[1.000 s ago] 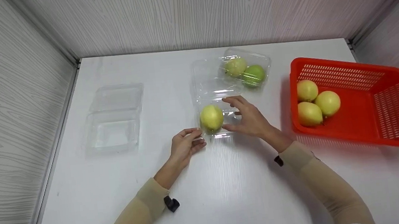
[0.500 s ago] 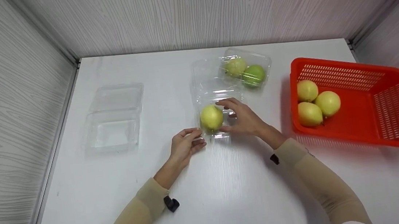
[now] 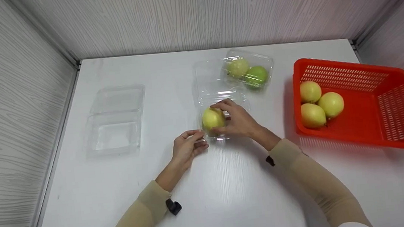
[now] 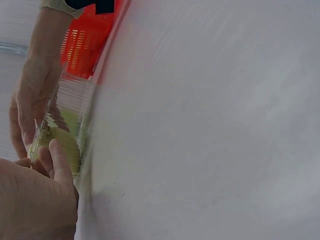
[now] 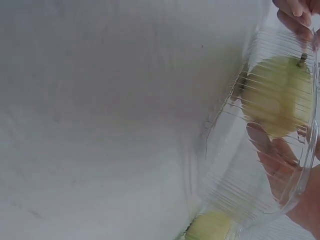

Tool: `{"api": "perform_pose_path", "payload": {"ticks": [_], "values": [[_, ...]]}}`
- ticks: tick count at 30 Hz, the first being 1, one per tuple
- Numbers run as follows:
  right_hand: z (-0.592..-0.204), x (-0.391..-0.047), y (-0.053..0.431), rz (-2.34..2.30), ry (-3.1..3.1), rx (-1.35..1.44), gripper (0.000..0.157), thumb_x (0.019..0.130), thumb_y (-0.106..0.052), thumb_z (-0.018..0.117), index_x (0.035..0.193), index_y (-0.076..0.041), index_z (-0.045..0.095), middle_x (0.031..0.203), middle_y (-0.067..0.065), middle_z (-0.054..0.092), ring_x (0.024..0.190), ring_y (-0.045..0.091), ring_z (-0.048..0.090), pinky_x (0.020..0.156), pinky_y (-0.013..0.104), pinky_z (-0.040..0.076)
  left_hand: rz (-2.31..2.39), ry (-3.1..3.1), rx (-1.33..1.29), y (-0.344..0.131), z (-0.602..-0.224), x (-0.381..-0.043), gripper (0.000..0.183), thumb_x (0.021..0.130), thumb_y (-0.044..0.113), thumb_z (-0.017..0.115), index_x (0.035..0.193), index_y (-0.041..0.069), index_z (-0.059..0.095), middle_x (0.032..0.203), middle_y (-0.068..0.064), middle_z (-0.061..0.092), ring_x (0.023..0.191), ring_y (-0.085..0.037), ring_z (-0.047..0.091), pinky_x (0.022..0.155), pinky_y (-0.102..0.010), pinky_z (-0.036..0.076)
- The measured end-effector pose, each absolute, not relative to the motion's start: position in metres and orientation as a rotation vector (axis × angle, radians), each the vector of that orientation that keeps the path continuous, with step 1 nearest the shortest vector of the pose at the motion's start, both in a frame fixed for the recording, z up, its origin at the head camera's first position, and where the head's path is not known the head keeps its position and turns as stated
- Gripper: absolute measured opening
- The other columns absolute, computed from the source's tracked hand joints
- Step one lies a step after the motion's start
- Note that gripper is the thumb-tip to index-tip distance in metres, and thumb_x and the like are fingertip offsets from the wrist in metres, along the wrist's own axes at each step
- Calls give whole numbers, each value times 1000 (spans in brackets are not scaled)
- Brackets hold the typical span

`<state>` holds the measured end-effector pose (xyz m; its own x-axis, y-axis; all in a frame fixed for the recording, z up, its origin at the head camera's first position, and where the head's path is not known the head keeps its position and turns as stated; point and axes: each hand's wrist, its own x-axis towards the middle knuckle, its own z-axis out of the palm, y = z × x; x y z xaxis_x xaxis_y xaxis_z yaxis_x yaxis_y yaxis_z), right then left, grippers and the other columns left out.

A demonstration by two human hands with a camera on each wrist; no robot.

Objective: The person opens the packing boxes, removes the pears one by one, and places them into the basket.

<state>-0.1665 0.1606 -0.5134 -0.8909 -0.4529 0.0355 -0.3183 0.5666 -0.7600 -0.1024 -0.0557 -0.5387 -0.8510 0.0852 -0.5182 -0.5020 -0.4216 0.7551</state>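
Observation:
A clear plastic clamshell container (image 3: 207, 79) lies unfolded at mid-table, lid side toward the back wall. My left hand (image 3: 187, 148) pinches its front left corner between thumb and fingers. In the near half sits a round yellow pear-like fruit (image 3: 210, 120), its short stem visible in the right wrist view. My right hand (image 3: 238, 121) reaches in from the right and grips this fruit, fingertips on its far side and thumb on its near side. Through the ribbed wall, the right wrist view shows the fruit (image 5: 275, 95) with the fingers against it.
A closed clear container (image 3: 266, 61) with one yellow and one green fruit stands behind, overlapping the lid. To the right is a red plastic basket (image 3: 359, 113) with three yellow fruits (image 3: 331, 104). Another unfolded clear container (image 3: 115, 135) is at the left.
My right hand has moved left from beside the yellow fruit and closed its fingers and thumb around it. My left hand has stayed at the container's corner.

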Motion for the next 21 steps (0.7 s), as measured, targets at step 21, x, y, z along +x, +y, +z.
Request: {"api": "perform_pose_path", "payload": {"ticks": [21], "values": [[-518,-169,153,-1099,2683,-594,83,71,-37,96,143,-17,61,138,14,60,121,35,65,104,53,60,2285,1456,-613,-55,-539,-104,10,99,6,72,106,4,65,84,-5,73,68,-13,73,71,-28,69]]}}
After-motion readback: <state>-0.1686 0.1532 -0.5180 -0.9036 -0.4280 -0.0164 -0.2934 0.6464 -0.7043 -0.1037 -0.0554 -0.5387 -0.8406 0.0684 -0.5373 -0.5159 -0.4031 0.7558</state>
